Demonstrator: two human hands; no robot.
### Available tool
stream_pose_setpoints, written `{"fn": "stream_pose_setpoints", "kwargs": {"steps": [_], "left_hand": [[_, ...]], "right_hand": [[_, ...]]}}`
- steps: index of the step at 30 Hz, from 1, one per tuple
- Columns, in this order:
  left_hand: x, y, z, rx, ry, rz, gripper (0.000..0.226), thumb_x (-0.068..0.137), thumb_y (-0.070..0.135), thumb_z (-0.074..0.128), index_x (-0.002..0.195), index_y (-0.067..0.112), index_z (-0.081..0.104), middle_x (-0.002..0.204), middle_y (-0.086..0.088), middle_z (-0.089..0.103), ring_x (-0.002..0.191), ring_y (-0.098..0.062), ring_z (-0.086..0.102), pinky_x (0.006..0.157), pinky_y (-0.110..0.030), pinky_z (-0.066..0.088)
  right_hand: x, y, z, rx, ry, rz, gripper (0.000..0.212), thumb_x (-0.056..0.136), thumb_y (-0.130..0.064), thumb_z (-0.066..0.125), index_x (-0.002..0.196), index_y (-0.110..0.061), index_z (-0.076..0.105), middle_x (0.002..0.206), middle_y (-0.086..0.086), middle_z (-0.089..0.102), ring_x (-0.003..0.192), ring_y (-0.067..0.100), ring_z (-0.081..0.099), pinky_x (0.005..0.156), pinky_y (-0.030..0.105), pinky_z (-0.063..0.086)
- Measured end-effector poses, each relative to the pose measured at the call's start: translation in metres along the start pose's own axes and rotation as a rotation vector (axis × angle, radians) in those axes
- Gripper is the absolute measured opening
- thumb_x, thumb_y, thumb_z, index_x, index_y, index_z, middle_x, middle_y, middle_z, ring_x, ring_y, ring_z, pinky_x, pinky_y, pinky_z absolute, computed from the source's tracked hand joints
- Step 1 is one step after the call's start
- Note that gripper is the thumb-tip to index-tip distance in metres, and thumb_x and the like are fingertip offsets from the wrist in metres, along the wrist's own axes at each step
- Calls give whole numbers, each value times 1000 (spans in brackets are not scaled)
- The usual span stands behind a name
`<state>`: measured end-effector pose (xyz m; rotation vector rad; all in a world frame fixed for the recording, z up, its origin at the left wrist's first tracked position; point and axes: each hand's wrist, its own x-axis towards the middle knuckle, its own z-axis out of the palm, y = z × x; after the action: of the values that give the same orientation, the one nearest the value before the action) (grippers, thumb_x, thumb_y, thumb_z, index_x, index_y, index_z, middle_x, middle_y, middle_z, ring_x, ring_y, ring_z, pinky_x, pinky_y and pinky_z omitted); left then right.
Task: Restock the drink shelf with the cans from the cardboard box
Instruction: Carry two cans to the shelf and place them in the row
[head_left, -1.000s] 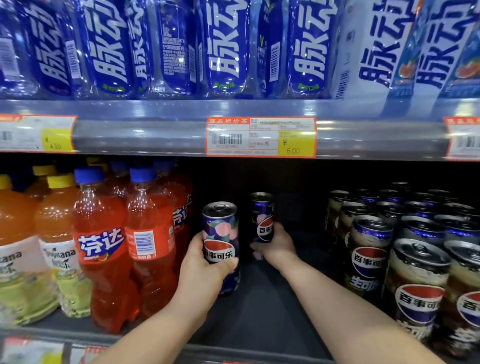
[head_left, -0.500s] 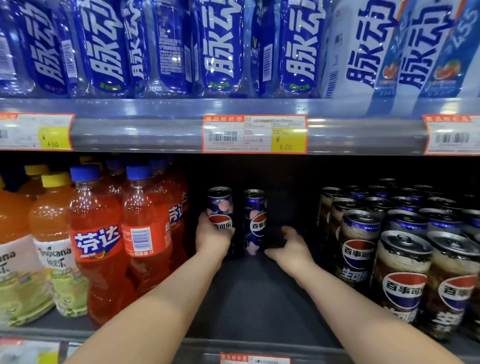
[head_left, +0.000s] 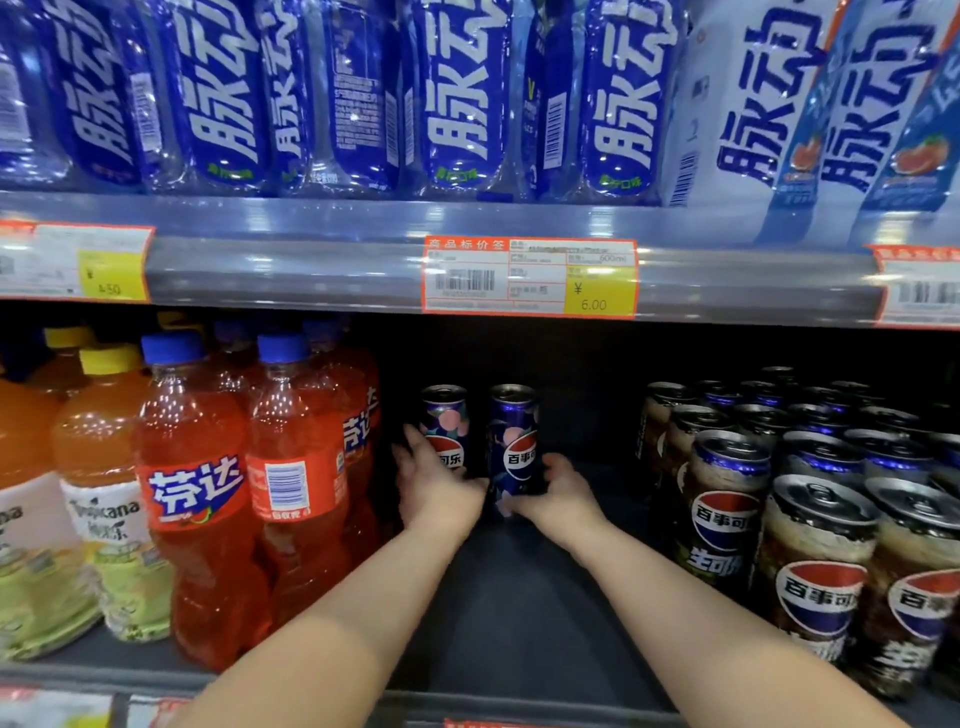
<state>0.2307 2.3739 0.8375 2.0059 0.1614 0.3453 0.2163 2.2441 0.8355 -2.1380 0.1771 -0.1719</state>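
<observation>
Two slim dark-blue Pepsi cans with a peach pattern stand upright side by side, deep on the dark shelf floor (head_left: 519, 623). My left hand (head_left: 436, 488) wraps the lower part of the left slim can (head_left: 444, 415), fingers on its left side and thumb on its right. At the base of the right slim can (head_left: 513, 441), my right hand (head_left: 558, 493) has its fingers curled against the can's right side and its thumb under the front. Both forearms reach in from the front edge. The cardboard box is out of view.
Orange Fanta bottles (head_left: 197, 493) and Tropicana bottles (head_left: 104, 519) crowd the left of the shelf. Several rows of stout Pepsi cans (head_left: 727, 519) fill the right. Overhead, the upper shelf rail with its price tag (head_left: 530, 275) carries blue bottles (head_left: 457, 93).
My left hand pushed its can from the shelf front to the back, beside the other can. My right hand let go of its can, drew aside, then came back to its base.
</observation>
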Motion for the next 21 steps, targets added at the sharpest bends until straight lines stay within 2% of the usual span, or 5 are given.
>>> {"fn": "stream_pose_setpoints", "kwargs": {"steps": [3,6,8,12,21], "left_hand": [[-34,-3,-15,53,-131,146,108,69,21,77,150,17,7,156,-13,14,142,-25,21,118,-34,22],[-65,-16,-40,335,-435,262,85,82,31,65,149,16,16,157,-6,16,145,-17,16,116,-22,13],[-75,-27,-51,480,-537,307,75,84,39,61,147,18,25,157,-4,18,145,-14,16,117,-20,13],[-81,-39,-54,571,-585,329,64,85,42,59,142,22,37,155,-4,24,145,-15,17,115,-19,12],[-77,-46,-49,652,-580,331,63,84,44,59,140,23,40,154,-2,26,146,-20,13,118,-30,16]], "right_hand": [[6,-6,3,32,-20,-16,70,70,-10,73,131,-10,39,117,5,59,99,18,55,84,26,46],[12,-8,8,33,-12,-16,60,75,-12,71,127,-8,42,97,1,58,90,16,54,79,26,45],[15,-9,9,41,-13,0,57,76,-12,70,126,-9,44,98,4,61,91,16,55,84,28,47],[17,-8,11,38,-11,0,63,72,-17,76,128,-14,47,125,7,60,114,25,57,97,36,46],[15,-9,20,36,-36,-22,59,74,-17,74,127,-14,48,126,6,60,115,24,56,93,31,45]]}}
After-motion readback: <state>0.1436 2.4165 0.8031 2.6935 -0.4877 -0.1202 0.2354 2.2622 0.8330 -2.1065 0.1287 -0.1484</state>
